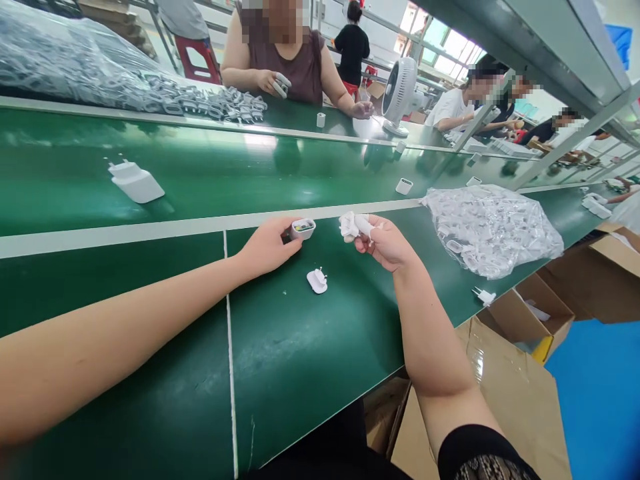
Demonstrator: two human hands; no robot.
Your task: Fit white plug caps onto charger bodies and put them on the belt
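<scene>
My left hand [270, 247] has its thumb and fingers closed round a white charger housing [303, 229], whose open end shows parts of a circuit board inside. Just to the right, my right hand [383, 241] is closed, with white coverings on some fingers. Crumpled white material [349, 227] shows at its fingertips; whether a small part is pinched there I cannot make out. Between and below the hands, a white plug cover with pins [317, 281] lies on the green bench [300, 360].
A clear bag of white housings [495, 230] lies right, near a loose plug piece [484, 296]. The green belt [225, 173] carries a white charger [136, 183] and housings. Opposite, a person [290, 60] works beside a fan [400, 93]. Cardboard boxes [520, 393] stand below the bench edge.
</scene>
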